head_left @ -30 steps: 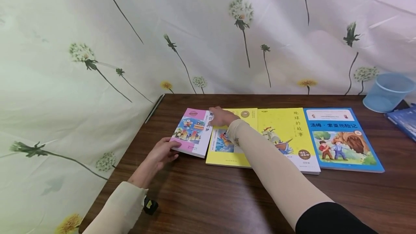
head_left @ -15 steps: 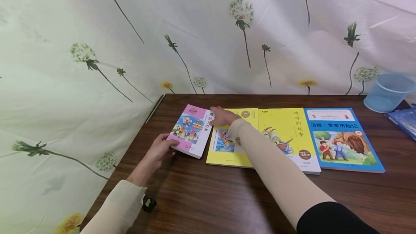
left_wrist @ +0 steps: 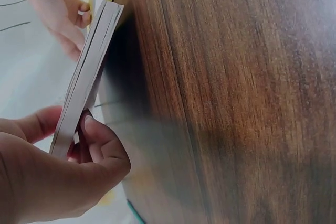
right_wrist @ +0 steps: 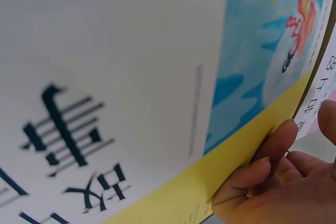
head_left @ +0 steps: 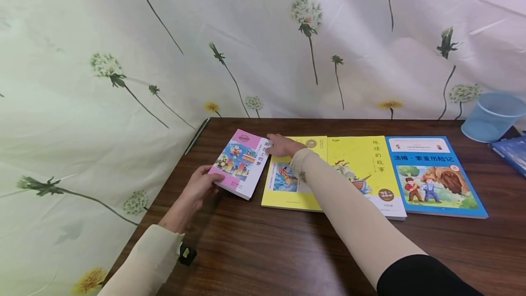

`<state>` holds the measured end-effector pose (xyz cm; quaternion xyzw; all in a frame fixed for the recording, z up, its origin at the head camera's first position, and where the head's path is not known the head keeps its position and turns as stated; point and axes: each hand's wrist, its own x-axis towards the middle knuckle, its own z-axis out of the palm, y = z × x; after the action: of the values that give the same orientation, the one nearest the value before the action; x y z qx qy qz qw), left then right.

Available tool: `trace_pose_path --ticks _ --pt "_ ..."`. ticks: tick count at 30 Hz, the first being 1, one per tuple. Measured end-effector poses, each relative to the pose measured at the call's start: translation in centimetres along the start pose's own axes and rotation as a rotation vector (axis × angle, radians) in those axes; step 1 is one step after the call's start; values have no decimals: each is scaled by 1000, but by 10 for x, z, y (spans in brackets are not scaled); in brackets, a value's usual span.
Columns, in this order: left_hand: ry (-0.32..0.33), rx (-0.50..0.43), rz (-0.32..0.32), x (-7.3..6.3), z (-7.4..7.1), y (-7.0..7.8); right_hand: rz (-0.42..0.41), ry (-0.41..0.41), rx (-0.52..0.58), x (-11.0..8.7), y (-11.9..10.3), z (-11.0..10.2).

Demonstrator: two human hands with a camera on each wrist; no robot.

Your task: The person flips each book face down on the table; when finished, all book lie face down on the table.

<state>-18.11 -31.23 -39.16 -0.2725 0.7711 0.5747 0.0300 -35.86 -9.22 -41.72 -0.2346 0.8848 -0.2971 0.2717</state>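
In the head view my left hand (head_left: 197,185) pinches the lower left edge of a pink and white book (head_left: 240,163), thumb on the cover and fingers beneath. The left wrist view shows the book's page edge (left_wrist: 86,77) raised off the table. At its upper right corner is my right hand (head_left: 283,145), fingers loosely bent, over the neighbouring yellow book (head_left: 291,200) with a blue picture. Seen from the right wrist, its fingers (right_wrist: 283,135) lie against the yellow cover (right_wrist: 210,182) beside the pink book; contact with the pink book is unclear.
A second yellow book (head_left: 357,150) and a blue book (head_left: 435,182) lie to the right on the wooden table (head_left: 246,250). Further right stand a light blue bin (head_left: 489,118) and a dark blue item (head_left: 511,152). A flowered cloth (head_left: 263,49) hangs behind.
The pink book has turned clockwise, with its lower end swinging left and its left side rising. My left hand has moved slightly up and left with it. The right hand has stayed almost still.
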Motion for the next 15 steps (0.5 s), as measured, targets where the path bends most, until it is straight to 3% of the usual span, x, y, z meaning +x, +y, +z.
trace_pose_path --ticks 15 --pt "73 98 108 0 -3 6 7 -21 -19 3 -1 -2"
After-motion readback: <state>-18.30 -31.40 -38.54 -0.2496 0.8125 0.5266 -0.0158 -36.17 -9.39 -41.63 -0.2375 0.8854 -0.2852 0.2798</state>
